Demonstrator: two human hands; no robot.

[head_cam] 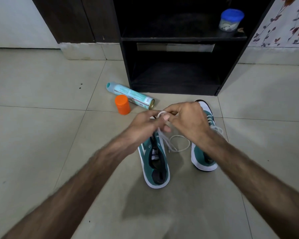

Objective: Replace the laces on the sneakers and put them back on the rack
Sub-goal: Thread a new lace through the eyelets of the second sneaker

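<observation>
Two green sneakers with white soles stand on the tiled floor. The left sneaker [155, 163] has its tongue showing and its toe hidden under my hands. The right sneaker [204, 157] is laced, with a bow near its tongue. Above the left sneaker's front, my left hand [145, 128] and my right hand [186, 121] meet and both pinch a white lace [162, 114], which forms a small loop between the fingers. Its loose end [179, 144] curls on the floor between the shoes.
A black shoe rack [176, 90] stands just beyond the sneakers, its lower shelf dark. A blue-lidded jar [230, 19] sits on its upper shelf. A teal spray can [129, 94] lies on the floor to the left, beside an orange cap [122, 104].
</observation>
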